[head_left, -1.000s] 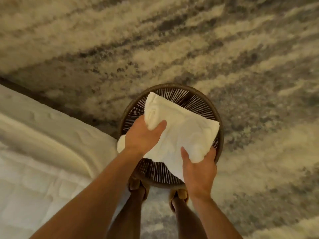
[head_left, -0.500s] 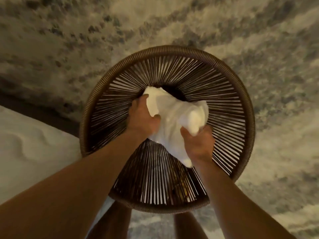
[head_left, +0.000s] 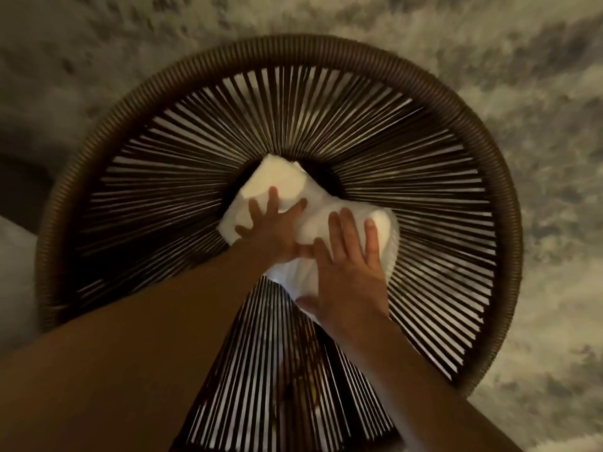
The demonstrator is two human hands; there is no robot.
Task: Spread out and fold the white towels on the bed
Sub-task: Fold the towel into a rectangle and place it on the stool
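Note:
A folded white towel (head_left: 287, 187) lies at the bottom of a round brown woven basket (head_left: 424, 79) that fills the middle of the head view. My left hand (head_left: 270, 226) rests flat on the towel's left part, fingers spread. My right hand (head_left: 352, 265) presses flat on its right and near part, fingers apart as well. Neither hand grips the cloth. Both forearms reach down into the basket from the bottom of the frame and hide the towel's near edge.
The basket stands on a shaggy grey and cream rug (head_left: 538, 76). A pale corner of the bed (head_left: 16, 272) shows at the left edge, next to the basket's rim.
Both hands carried the folded towel down into the basket, then let go and now lie flat on it. The camera has moved much closer to the basket.

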